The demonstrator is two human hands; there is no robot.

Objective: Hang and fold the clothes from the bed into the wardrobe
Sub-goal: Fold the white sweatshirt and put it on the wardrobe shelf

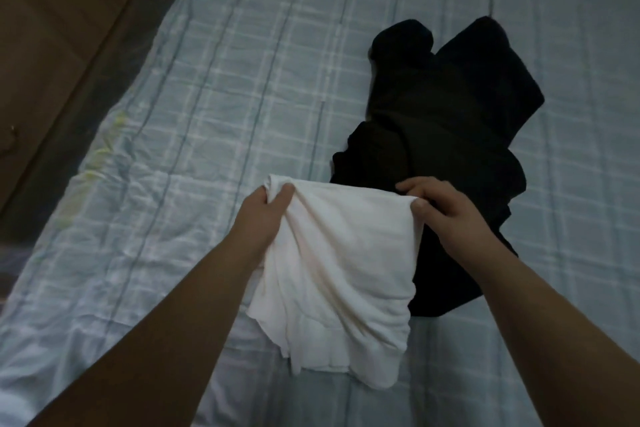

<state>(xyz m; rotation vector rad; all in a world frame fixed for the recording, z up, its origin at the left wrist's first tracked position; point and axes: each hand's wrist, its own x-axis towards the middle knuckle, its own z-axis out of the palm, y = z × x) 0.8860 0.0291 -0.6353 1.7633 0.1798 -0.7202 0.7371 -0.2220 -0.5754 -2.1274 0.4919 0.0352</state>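
Note:
A white garment (339, 274) hangs crumpled between my two hands above the bed (214, 87). My left hand (265, 215) grips its upper left corner in a bunch. At the upper right edge my right hand (440, 211) pinches the cloth between thumb and fingers. The garment's lower part sags down onto the bedsheet. Behind it lies a heap of black clothes (446, 135), partly hidden by the white garment and my right hand.
The bed has a pale blue checked sheet with wrinkles toward the left edge. A brown wooden cabinet (59, 31) stands along the bed's left side, with a small handle low on it.

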